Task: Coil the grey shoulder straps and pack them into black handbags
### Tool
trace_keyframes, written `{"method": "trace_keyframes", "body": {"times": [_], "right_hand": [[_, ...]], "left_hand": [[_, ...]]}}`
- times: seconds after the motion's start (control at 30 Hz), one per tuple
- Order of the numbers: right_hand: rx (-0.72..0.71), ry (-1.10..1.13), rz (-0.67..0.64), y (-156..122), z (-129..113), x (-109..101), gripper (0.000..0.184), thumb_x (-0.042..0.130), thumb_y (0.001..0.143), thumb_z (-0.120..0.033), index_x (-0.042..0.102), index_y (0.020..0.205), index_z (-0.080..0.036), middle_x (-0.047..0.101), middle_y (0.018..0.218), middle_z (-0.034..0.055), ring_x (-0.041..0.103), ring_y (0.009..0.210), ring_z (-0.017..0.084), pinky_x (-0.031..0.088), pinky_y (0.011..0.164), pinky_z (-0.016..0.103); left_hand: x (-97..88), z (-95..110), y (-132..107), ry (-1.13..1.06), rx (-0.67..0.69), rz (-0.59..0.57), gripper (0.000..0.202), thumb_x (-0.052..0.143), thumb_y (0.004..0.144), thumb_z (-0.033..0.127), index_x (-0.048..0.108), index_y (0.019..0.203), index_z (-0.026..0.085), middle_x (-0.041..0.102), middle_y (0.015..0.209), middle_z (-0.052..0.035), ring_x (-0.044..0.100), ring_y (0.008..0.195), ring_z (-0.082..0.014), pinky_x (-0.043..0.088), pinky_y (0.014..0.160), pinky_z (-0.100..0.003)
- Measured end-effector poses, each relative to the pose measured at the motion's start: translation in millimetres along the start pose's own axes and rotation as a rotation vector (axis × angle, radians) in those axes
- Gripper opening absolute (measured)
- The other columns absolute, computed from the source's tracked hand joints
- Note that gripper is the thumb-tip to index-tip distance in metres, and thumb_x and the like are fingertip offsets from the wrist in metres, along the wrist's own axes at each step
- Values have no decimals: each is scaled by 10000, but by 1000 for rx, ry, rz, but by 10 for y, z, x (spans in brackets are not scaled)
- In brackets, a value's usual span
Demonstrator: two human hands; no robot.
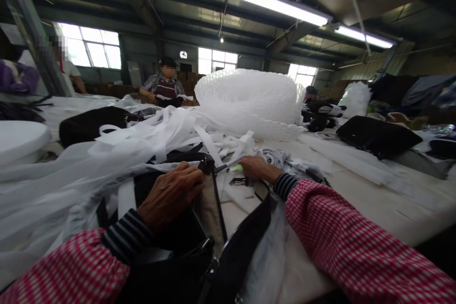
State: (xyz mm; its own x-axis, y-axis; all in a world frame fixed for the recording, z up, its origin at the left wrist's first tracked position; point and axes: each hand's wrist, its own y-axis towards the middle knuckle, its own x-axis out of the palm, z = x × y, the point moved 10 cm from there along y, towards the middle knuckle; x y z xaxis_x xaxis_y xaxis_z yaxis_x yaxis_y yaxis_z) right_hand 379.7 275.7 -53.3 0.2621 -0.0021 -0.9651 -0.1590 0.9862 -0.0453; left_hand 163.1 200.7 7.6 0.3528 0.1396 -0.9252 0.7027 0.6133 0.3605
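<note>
A black handbag [235,247] lies open in front of me, its zipper parted and a beige lining [210,209] showing. My left hand [171,194] is closed over the bag's far rim, near the zipper end. My right hand [258,168] reaches past the bag onto a heap of white strips and grey cloth, fingers curled around something small and pale green that I cannot name. A metal clasp [239,182] lies just under that hand. Both forearms wear red checked sleeves with striped cuffs.
White foam strips [167,133] and plastic film [53,175] pile up at the left. A big roll of bubble wrap [249,99] stands behind. Other black bags [377,135] [92,123] lie on the white table [377,199]. Other people work at the far side.
</note>
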Motion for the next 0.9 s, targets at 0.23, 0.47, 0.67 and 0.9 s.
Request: {"method": "trace_keyframes", "body": {"times": [0.23, 0.47, 0.67, 0.9], "right_hand": [[-39, -6, 55, 99, -58, -45, 263, 502, 982, -126, 690, 1163, -91, 719, 1083, 206, 702, 1042, 284, 513, 844, 324], [-52, 46, 113, -35, -68, -59, 285, 453, 993, -100, 719, 1094, -86, 722, 1049, 206, 681, 1054, 288, 481, 859, 325], [-1, 262, 152, -140, 111, -225, 186, 579, 867, -105, 762, 896, -118, 747, 985, 146, 675, 945, 242, 441, 773, 271], [-20, 815, 178, -455, -27, -347, 144, 632, 787, -211, 725, 798, -102, 655, 652, 15, 573, 587, 123, 413, 555, 213]], "left_hand": [[-9, -5, 1, -20, -1, -10, 195, 513, 1032, 250, 569, 854, 193, 604, 921, -25, 522, 945, -237, 389, 783, -363], [-5, -1, -22, 1, 42, 31, 189, 513, 1035, 256, 573, 864, 201, 605, 915, -18, 525, 943, -233, 380, 757, -349], [-65, 39, -45, 56, 64, 74, 200, 503, 1037, 252, 576, 858, 199, 601, 901, -25, 522, 920, -237, 382, 755, -356], [-61, -52, -20, -69, -27, 16, 167, 508, 1014, 256, 598, 886, 197, 605, 916, -30, 553, 941, -243, 408, 790, -366]]}}
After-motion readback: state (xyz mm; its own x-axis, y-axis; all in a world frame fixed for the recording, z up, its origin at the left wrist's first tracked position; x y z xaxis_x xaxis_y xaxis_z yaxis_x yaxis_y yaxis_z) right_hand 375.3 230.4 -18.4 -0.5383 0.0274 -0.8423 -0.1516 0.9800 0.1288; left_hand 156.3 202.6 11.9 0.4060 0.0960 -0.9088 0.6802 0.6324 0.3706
